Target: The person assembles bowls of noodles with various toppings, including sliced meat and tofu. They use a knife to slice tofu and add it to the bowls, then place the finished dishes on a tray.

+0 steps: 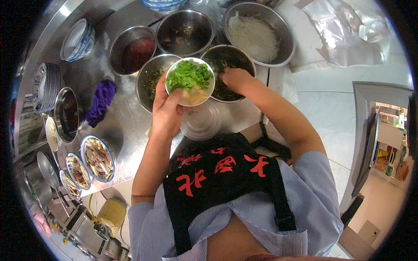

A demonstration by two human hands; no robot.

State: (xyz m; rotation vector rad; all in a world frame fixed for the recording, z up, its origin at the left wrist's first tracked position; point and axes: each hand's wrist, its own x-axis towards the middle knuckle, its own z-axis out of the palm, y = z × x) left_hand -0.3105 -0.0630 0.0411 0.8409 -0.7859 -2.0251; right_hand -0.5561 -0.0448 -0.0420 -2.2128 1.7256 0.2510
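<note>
My left hand [167,109] holds a small white bowl [211,88], thumb over the near rim and fingers around the side. Chopped green herbs [189,74] fill most of it, with pale yellowish pieces [193,95] showing at the near side. My right hand [236,80] reaches into a steel bowl [249,62] of dark leafy food [225,93]. Its fingertips are bent down and partly hidden, so whether they pinch anything is unclear. Under the white bowl, partly covered, stands a steel bowl of chopped greens [152,81]. A clear plastic lid or container [202,122] lies nearest me.
Beyond are steel bowls of thin noodles [254,37], dark liquid [184,32] and reddish food [138,52]. Leftward are a purple cloth [100,102], stacked bowls [49,88], a steel basin of dark liquid [67,114] and several bowls of sliced meat [98,158]. Plastic wrap [356,36] lies right.
</note>
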